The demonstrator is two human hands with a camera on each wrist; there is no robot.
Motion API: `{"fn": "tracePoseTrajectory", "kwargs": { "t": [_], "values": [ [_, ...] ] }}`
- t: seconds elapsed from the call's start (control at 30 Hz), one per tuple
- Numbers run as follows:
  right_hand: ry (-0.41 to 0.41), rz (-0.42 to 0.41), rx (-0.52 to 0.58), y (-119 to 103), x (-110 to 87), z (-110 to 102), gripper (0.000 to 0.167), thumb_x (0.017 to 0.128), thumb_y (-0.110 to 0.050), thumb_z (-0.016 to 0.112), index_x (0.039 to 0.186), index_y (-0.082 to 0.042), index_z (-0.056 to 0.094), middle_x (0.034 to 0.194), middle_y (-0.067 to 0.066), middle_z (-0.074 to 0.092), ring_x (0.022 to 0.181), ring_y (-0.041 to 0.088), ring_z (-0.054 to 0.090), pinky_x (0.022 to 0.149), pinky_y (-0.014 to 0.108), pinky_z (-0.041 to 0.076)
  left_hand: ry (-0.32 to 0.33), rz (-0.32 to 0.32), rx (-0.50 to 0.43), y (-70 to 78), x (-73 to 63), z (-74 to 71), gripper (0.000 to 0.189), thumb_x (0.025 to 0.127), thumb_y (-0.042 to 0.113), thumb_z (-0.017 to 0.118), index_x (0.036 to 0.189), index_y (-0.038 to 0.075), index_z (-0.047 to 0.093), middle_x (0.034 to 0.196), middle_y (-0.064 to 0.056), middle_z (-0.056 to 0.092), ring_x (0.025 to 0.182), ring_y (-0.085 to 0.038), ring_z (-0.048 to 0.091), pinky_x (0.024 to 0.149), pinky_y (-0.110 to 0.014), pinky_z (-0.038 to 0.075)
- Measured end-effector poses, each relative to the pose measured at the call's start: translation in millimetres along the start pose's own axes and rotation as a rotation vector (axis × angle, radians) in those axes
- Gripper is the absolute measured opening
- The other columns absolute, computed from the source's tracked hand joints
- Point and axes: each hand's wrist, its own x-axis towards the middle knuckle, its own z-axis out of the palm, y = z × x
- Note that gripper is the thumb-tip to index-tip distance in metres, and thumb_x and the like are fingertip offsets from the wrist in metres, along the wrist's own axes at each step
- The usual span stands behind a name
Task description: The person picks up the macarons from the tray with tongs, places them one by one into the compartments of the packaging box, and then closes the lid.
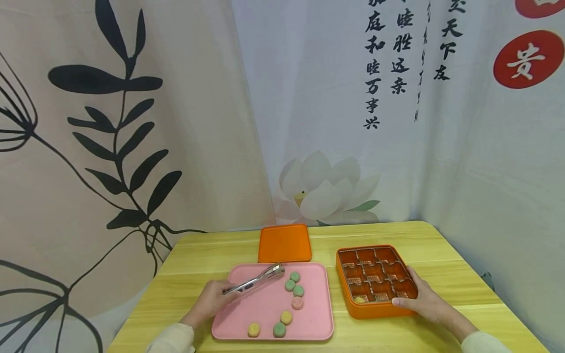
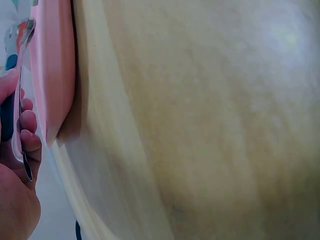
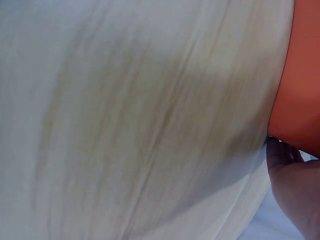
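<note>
My left hand [image 1: 215, 300] grips metal tongs [image 1: 253, 283] over the left part of a pink tray [image 1: 240, 314]. The tongs' tip reaches toward the tray's far edge. Small macaron-like cookies lie on the tray: several green [image 1: 279, 329], a pink one [image 1: 297, 303] and two yellow [image 1: 253, 330]. An orange box [image 1: 353, 310] with a clear divided insert stands to the right of the tray. A yellow cookie [image 1: 359, 299] sits in its near-left compartment. My right hand [image 1: 424, 300] holds the box at the near right corner, thumb over the rim, fingers along the right side.
An orange lid-like square [image 1: 284, 243] lies behind the pink tray. The wood-grain table [image 1: 212, 245] ends at a printed curtain [image 1: 212, 147] at the back, and another pale curtain [image 1: 499, 186] hangs along the right.
</note>
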Motion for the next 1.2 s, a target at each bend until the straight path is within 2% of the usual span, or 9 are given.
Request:
{"fn": "tracePoseTrajectory", "kwargs": {
  "t": [0.27, 0.5, 0.63, 0.77, 0.97, 1.1, 1.2],
  "values": [
    [0.01, 0.021, -0.032, 1.9, 0.7, -1.2, 0.106, 0.092, -0.023, 0.071, 0.154, 0.004, -0.012, 0.147, 0.044, 0.017, 0.123, 0.048, 0.048, 0.095, 0.053, 0.045, 0.035, -0.003, -0.021, -1.1, 2.6, -3.1, 0.009, 0.087, 0.013, 0.076, 0.095, 0.009, 0.078, 0.083, 0.003, 0.07, 0.066, -0.007, 0.056, 0.056, -0.023, 0.049],
    [0.01, 0.038, -0.048, 0.6, 0.5, -1.5, 0.107, 0.092, -0.025, 0.071, 0.153, 0.004, -0.012, 0.147, 0.043, 0.015, 0.124, 0.05, 0.046, 0.096, 0.052, 0.045, 0.044, -0.011, -0.007, 5.5, 4.5, -4.0, 0.013, 0.089, 0.019, 0.075, 0.098, 0.011, 0.079, 0.082, 0.006, 0.069, 0.065, -0.008, 0.053, 0.056, -0.023, 0.046],
    [0.018, 0.042, -0.063, 1.1, 0.5, -1.6, 0.108, 0.092, -0.026, 0.071, 0.154, 0.004, -0.011, 0.147, 0.044, 0.015, 0.124, 0.051, 0.045, 0.096, 0.054, 0.044, 0.031, -0.032, -0.019, 13.6, 6.1, -3.3, 0.015, 0.088, 0.021, 0.076, 0.099, 0.011, 0.079, 0.081, 0.005, 0.066, 0.066, -0.009, 0.051, 0.056, -0.023, 0.045],
    [0.024, 0.04, -0.076, 1.4, 1.0, -2.0, 0.108, 0.092, -0.027, 0.072, 0.153, 0.005, -0.011, 0.147, 0.044, 0.015, 0.124, 0.052, 0.045, 0.096, 0.055, 0.043, 0.02, -0.026, -0.041, 23.2, 8.6, -1.9, 0.013, 0.089, 0.022, 0.075, 0.096, 0.012, 0.079, 0.079, 0.004, 0.064, 0.067, -0.01, 0.05, 0.056, -0.022, 0.043],
    [0.016, 0.038, -0.059, 0.9, 0.4, -1.1, 0.107, 0.092, -0.026, 0.072, 0.154, 0.004, -0.011, 0.147, 0.044, 0.018, 0.123, 0.048, 0.049, 0.095, 0.05, 0.046, -0.007, 0.034, -0.064, 37.5, 14.4, 3.5, 0.015, 0.089, 0.023, 0.075, 0.096, 0.011, 0.079, 0.077, 0.005, 0.061, 0.065, -0.007, 0.049, 0.055, -0.022, 0.043],
    [0.016, 0.028, -0.05, 1.6, 0.7, -0.9, 0.107, 0.092, -0.026, 0.071, 0.154, 0.004, -0.011, 0.148, 0.044, 0.017, 0.123, 0.048, 0.049, 0.095, 0.051, 0.045, -0.02, 0.075, -0.093, 46.9, 20.1, 9.7, 0.017, 0.09, 0.025, 0.075, 0.097, 0.009, 0.079, 0.074, 0.006, 0.061, 0.062, -0.006, 0.047, 0.053, -0.021, 0.041],
    [0.02, 0.023, -0.053, 2.7, 1.2, -0.6, 0.107, 0.092, -0.025, 0.072, 0.154, 0.004, -0.011, 0.147, 0.044, 0.017, 0.123, 0.048, 0.048, 0.096, 0.053, 0.045, -0.044, 0.068, -0.126, 54.9, 24.5, 15.1, 0.019, 0.09, 0.026, 0.074, 0.099, 0.011, 0.079, 0.069, 0.006, 0.059, 0.058, -0.005, 0.045, 0.051, -0.021, 0.038]
  ]
}}
